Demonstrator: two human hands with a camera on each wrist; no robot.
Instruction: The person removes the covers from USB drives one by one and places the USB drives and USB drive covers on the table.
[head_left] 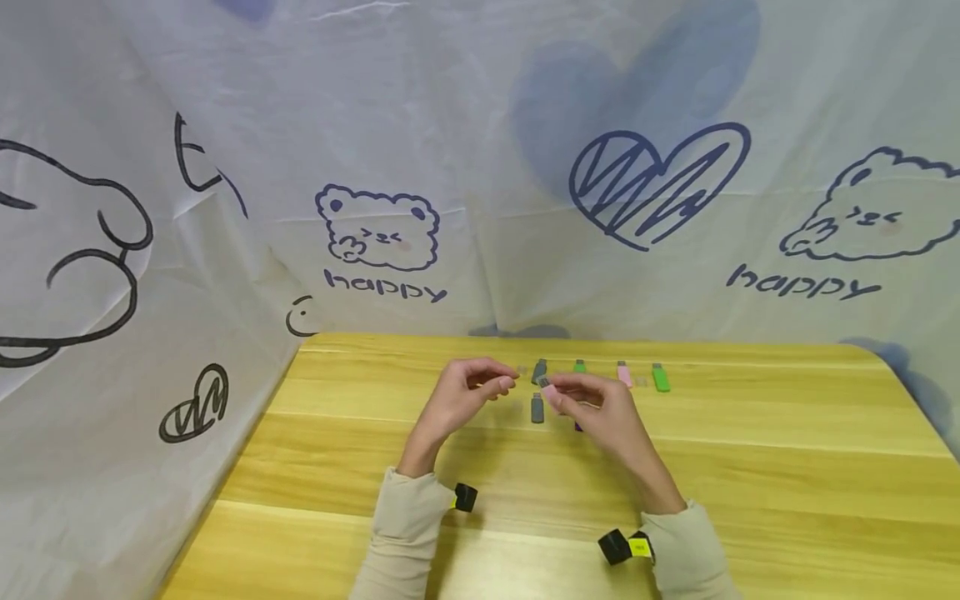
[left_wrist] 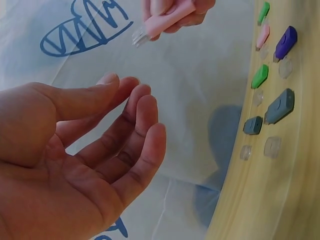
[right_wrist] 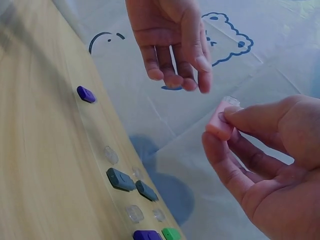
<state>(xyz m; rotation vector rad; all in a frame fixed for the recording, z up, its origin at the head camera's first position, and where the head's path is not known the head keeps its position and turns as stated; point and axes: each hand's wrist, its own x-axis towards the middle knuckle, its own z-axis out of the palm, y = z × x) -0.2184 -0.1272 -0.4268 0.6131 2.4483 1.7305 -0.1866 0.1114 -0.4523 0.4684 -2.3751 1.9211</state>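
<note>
My right hand (head_left: 609,412) pinches a pink USB flash drive (right_wrist: 220,121) between thumb and fingers, above the table. A clear cap (left_wrist: 140,36) covers the drive's plug end, which points toward my left hand. Facing it from the left, my left hand (head_left: 459,398) is raised with its fingers loosely bent and nothing between them. A small gap separates the left fingertips from the pink drive. Below the hands lie a grey flash drive (head_left: 537,408) and a second grey flash drive (left_wrist: 253,125).
Farther along the wooden table (head_left: 337,467) lie a green flash drive (head_left: 660,377), another pink flash drive (head_left: 624,374) and a purple flash drive (left_wrist: 286,43). Several loose clear caps (left_wrist: 272,147) sit beside the drives. Another purple drive (right_wrist: 86,94) lies apart. A printed white cloth (head_left: 495,250) hangs behind.
</note>
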